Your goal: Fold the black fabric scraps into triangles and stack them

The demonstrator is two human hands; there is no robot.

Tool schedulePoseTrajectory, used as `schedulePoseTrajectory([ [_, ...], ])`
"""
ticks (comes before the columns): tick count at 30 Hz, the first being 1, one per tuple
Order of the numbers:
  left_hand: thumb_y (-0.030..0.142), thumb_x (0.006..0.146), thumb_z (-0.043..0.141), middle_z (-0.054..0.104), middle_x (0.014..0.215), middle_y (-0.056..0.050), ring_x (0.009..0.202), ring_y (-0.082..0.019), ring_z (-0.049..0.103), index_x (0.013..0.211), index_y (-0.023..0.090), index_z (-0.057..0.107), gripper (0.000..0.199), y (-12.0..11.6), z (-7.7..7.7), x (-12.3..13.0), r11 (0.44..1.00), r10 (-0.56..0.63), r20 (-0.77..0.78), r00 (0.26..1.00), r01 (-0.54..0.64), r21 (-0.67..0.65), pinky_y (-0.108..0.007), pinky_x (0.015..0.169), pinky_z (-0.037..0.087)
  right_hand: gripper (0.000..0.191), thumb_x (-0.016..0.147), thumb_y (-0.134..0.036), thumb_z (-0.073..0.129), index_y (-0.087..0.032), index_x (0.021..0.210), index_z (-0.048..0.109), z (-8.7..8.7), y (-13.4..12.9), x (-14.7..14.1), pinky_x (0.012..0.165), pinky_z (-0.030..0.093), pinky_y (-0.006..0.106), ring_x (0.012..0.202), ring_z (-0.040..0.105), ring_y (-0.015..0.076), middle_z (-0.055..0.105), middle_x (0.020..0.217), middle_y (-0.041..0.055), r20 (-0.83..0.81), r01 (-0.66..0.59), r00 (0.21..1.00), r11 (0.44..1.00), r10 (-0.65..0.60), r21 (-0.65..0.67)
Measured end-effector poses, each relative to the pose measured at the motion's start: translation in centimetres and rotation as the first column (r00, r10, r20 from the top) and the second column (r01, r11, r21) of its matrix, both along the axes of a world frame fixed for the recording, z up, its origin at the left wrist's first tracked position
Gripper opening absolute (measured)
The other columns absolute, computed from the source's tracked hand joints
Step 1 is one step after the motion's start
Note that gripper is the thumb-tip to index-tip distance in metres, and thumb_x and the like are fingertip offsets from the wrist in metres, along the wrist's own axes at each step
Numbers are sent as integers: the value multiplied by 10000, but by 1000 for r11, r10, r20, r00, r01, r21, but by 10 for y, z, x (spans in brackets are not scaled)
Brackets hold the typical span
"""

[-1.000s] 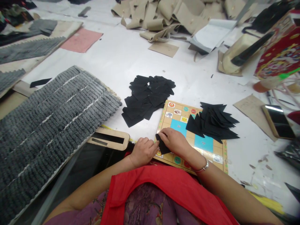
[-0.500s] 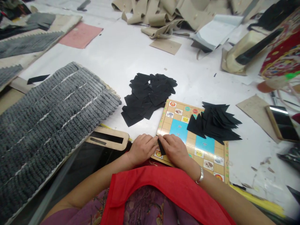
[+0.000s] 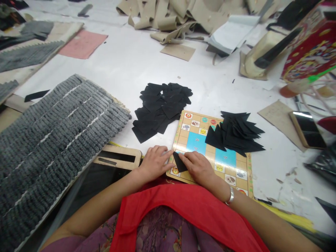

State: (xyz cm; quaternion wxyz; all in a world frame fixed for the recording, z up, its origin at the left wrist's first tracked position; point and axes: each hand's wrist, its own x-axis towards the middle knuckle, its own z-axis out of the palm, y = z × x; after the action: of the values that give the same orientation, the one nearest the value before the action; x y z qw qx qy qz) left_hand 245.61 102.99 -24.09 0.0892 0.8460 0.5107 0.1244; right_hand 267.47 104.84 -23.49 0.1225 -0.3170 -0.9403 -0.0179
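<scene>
A small black fabric piece (image 3: 179, 162) lies on the lower left corner of a patterned game board (image 3: 211, 157). My left hand (image 3: 156, 160) is at the board's left edge, fingers apart, fingertips close to the piece's left side. My right hand (image 3: 200, 166) rests on the board with its fingertips on the piece's right edge, fingers spread and not wrapped round it. A pile of black pointed pieces (image 3: 236, 132) covers the board's upper right part. Beyond the board's left side lies a larger heap of black pieces (image 3: 162, 108) on the white table.
Grey ribbed knit panels (image 3: 60, 140) fill the left side. A wooden frame piece (image 3: 136, 159) lies left of my left hand. At the right are a phone (image 3: 307, 129), brown card (image 3: 278, 119) and a glue container (image 3: 257, 56). Beige strips (image 3: 168, 21) lie at the back.
My hands have moved apart, and the small black piece between them now shows more fully, lying flat on the board. The whole view has shifted slightly.
</scene>
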Motion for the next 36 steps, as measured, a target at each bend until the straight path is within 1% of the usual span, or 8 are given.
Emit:
schedulePoseTrajectory([
  [3, 435, 878, 450, 464, 1236, -130, 1117, -241, 439, 1292, 152, 396, 504, 0, -2, 3, 996, 79, 216, 973, -85, 19, -403, 920, 403, 276, 888, -125, 397, -72, 1095, 571, 1, -2, -2, 652, 405, 323, 774, 451, 202, 588, 896, 120, 29, 12, 1000, 1000, -12, 6],
  [5, 351, 897, 422, 459, 1262, -149, 1165, -239, 422, 1313, 117, 358, 481, -1, -3, 9, 995, 25, 264, 964, -49, 86, -402, 958, 391, 267, 883, -123, 407, -81, 1086, 575, 2, -1, -4, 654, 407, 323, 767, 453, 199, 585, 889, 119, 52, 13, 999, 1000, -13, -3],
  [8, 255, 899, 401, 540, 1189, -128, 1124, -235, 472, 1254, 114, 436, 383, -5, -8, 21, 987, -102, 169, 980, 79, 139, -391, 942, 410, 255, 883, -124, 414, -97, 1072, 582, 2, 0, -2, 670, 410, 323, 765, 457, 194, 581, 875, 114, 61, 3, 998, 1000, -2, -24],
  [13, 262, 897, 427, 549, 1210, -125, 1121, -227, 477, 1242, 78, 460, 392, -10, -16, 26, 974, -117, 62, 991, 102, 202, -370, 957, 399, 285, 899, -124, 377, -92, 1117, 558, 0, -5, 17, 672, 416, 315, 776, 451, 186, 585, 907, 113, -32, -8, 999, 1000, 7, -18],
  [20, 399, 903, 416, 555, 1206, -81, 1146, -264, 448, 1219, 155, 508, 410, -8, -4, 28, 973, -107, -83, 991, 122, 196, -430, 960, 364, 305, 897, -122, 370, -97, 1143, 548, -1, -13, 34, 673, 413, 321, 783, 454, 183, 582, 936, 114, -1, 6, 1000, 999, -6, -40],
  [27, 490, 890, 380, 541, 1164, -165, 1122, -278, 461, 1209, 36, 503, 569, -8, 3, 36, 950, -217, -205, 955, 254, 181, -423, 1022, 306, 290, 888, -119, 391, -90, 1115, 569, 6, -18, 45, 691, 436, 329, 818, 469, 191, 582, 931, 127, -27, 25, 999, 998, -27, -57],
  [32, 550, 852, 412, 527, 1154, -184, 1106, -303, 471, 1275, 114, 461, 609, -11, 5, 42, 946, -218, -256, 942, 268, 182, -462, 1004, 304, 291, 881, -113, 412, -84, 1127, 564, 8, -22, 52, 731, 451, 332, 866, 478, 197, 587, 974, 132, -31, 37, 999, 998, -38, -54],
  [36, 523, 880, 371, 487, 1223, -174, 1127, -294, 432, 1241, 64, 480, 594, -11, 3, 48, 929, -274, -268, 924, 326, 173, -451, 1012, 292, 304, 885, -114, 404, -89, 1152, 547, 7, -26, 57, 729, 456, 341, 878, 484, 198, 588, 979, 134, -26, 42, 999, 997, -43, -61],
])
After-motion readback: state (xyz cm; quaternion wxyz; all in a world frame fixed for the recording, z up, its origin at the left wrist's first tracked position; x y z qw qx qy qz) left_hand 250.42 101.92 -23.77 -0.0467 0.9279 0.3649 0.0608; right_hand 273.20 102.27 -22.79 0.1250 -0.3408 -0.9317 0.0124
